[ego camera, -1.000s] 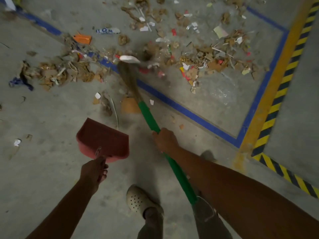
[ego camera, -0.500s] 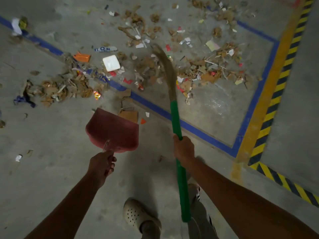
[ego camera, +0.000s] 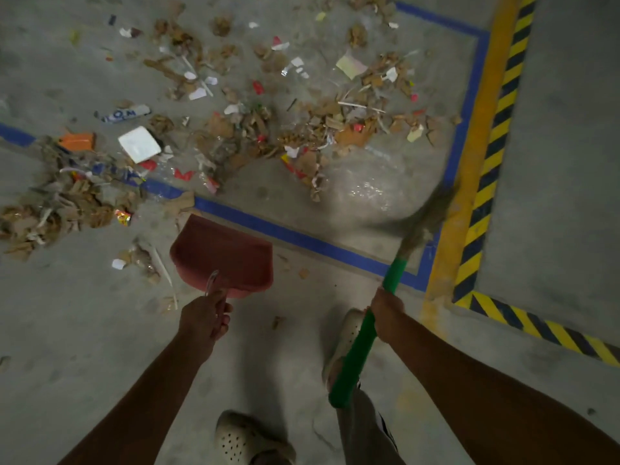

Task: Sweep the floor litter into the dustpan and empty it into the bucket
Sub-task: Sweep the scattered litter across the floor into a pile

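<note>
standing in pale perforated clogs on the concrete floor, the person curls the left hand round the thin handle of the red dustpan, just this side of the blue tape line, while the right hand grasps the green-handled broom. its blurred bristles reach out to the right, beside the yellow-and-black stripe. beyond the tape, the litter of cardboard scraps, paper and a white square piece spreads across the floor, apart from the bristles.

Matt red plastic dustpan, green plastic-wrapped broom handle, rough grey concrete floor.
</note>
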`<state>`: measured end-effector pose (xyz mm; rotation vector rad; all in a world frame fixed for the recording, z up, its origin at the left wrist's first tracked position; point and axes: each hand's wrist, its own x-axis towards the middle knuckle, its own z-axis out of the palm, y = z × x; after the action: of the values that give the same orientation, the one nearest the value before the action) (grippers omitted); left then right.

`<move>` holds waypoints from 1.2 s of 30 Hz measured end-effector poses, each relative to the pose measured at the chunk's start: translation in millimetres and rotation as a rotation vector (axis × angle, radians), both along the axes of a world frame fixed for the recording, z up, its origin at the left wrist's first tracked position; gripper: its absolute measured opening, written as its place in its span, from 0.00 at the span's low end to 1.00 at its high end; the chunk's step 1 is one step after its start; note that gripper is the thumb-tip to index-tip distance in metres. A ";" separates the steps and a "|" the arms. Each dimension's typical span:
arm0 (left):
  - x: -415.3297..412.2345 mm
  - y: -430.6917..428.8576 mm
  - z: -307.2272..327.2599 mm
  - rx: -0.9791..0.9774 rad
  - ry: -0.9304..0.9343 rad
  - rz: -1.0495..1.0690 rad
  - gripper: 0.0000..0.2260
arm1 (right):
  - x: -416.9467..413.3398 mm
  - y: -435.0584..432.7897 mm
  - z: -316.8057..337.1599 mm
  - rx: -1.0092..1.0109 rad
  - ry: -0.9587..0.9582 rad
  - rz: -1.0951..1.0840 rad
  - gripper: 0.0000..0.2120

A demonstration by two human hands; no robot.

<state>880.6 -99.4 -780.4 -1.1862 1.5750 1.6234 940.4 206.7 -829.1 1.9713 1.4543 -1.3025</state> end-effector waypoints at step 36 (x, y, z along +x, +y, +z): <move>43.8 -66.9 59.7 -0.004 0.088 0.172 0.04 | -31.8 -63.9 105.4 0.387 0.110 1.317 0.22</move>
<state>924.5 -166.2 -720.7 -1.2999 1.5666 1.8046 908.7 142.8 -723.7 0.6342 2.4627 -0.5094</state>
